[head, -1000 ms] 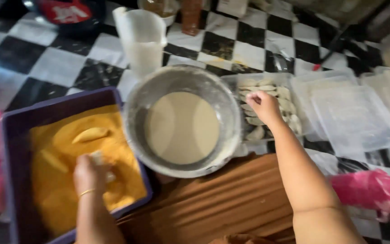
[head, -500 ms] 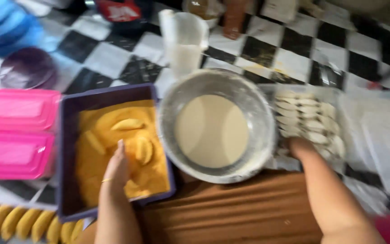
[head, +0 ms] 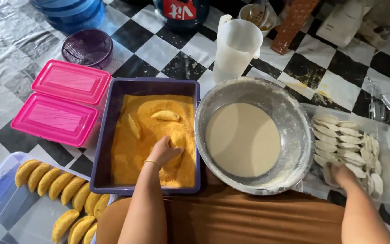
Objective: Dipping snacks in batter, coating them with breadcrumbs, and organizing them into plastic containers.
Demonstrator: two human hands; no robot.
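My left hand (head: 164, 150) presses down into orange breadcrumbs inside a purple rectangular tub (head: 105, 135); whether it grips a pastry underneath cannot be seen. Two crumb-coated pastries (head: 165, 116) lie on the crumbs further back. My right hand (head: 343, 173) rests on raw white half-moon pastries (head: 339, 135) stacked in a clear plastic container (head: 387, 135) at the right, fingers curled among them. Between the hands stands a round metal bowl (head: 294, 113) of pale batter.
A clear tray (head: 5, 212) at the lower left holds several coated yellow pastries (head: 59, 190). Two pink lidded boxes (head: 64, 101), a purple strainer (head: 86, 46), a translucent white jug (head: 238, 45) and a blue container (head: 68, 11) stand on the checkered floor covering.
The view has swung left and steadied. My right hand dropped from the far side of the raw pastries to their near edge. My left hand stays in the breadcrumbs.
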